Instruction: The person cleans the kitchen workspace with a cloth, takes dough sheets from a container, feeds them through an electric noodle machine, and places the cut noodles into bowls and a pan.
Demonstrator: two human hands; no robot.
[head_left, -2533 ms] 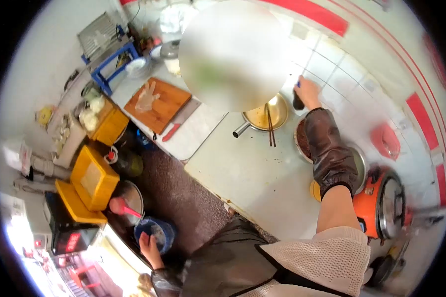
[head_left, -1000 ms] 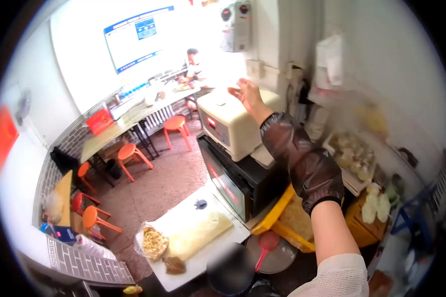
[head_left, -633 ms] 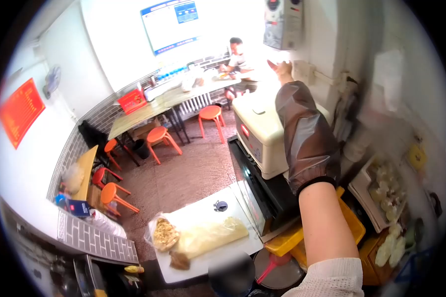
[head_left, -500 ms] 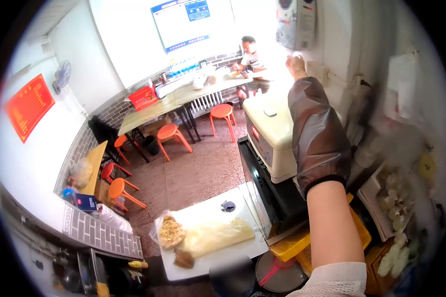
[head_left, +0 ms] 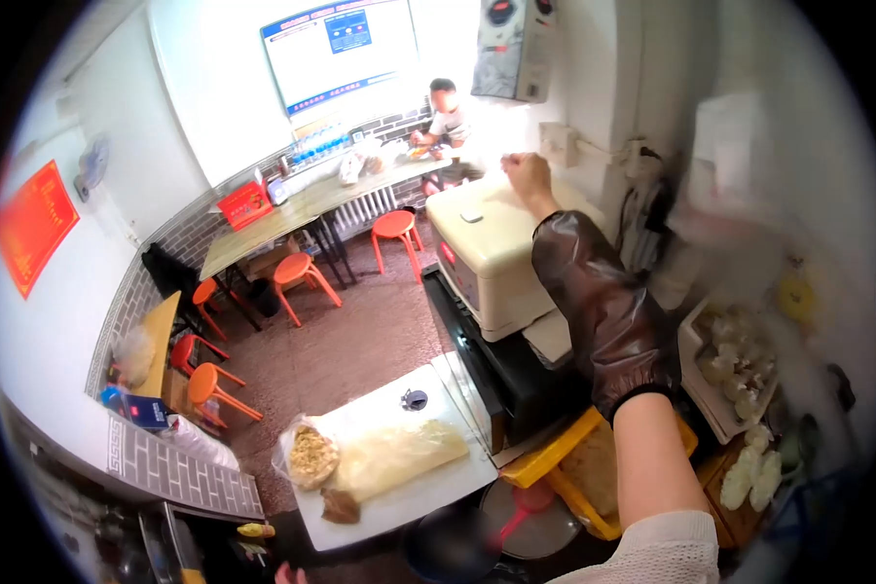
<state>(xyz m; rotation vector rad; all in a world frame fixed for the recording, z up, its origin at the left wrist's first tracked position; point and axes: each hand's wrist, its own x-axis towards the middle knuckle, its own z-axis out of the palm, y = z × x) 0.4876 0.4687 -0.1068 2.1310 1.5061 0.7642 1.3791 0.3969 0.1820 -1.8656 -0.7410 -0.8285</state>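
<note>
Right hand (head_left: 530,180) now lower, fingers curled, can't tell if gripping; cream appliance (head_left: 498,255) just under it, prob. heavy, stiff, slick, best held at base sides. Left hand (head_left: 290,574) mostly cut off, state unclear.

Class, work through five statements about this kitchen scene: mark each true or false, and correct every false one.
1. In this view, the right hand appears over the top of the cream appliance. True.
2. The cream appliance stands on a stool. False: it stands on a black appliance.
3. A red box stands on the long table by the far wall. True.
4. The right forearm has no covering at all. False: a dark sleeve cover wraps part of it.
5. The left hand is wholly in view. False: only part of it shows at the bottom edge.
</note>
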